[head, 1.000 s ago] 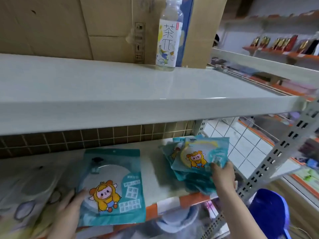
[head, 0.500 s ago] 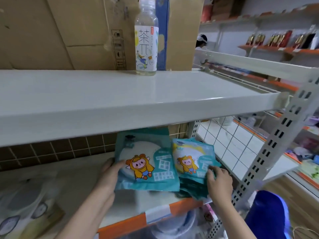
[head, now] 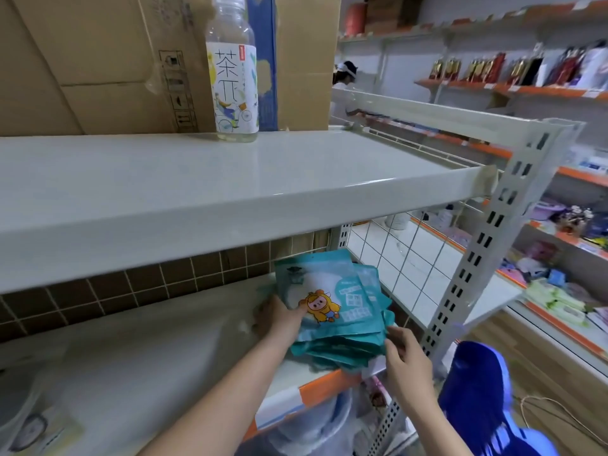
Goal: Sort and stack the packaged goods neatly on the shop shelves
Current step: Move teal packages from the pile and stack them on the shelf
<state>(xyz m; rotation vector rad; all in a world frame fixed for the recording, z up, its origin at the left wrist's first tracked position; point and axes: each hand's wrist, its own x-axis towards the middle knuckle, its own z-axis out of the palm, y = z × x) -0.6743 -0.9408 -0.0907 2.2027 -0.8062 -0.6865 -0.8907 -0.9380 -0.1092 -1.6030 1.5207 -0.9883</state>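
A stack of teal packets [head: 342, 348] lies at the right end of the lower shelf [head: 197, 350], against the wire grid side. The top teal packet [head: 332, 291] shows a yellow cartoon figure and sits on the stack, slightly askew. My left hand [head: 279, 315] holds this packet by its left edge. My right hand [head: 404, 360] is at the stack's front right corner, its fingertips touching the packet edges.
The white upper shelf [head: 230, 199] hangs low over the stack and carries a tea bottle [head: 232, 70] and cardboard boxes [head: 98, 60]. The shelf's wire grid [head: 411, 258] and perforated post [head: 473, 258] stand at right. A blue object [head: 477, 399] sits below right. Pale packets [head: 29, 422] lie at left.
My left hand carried the cartoon packet from the left part of the shelf to the right and set it on the stack. My right hand slid down to the stack's front corner.
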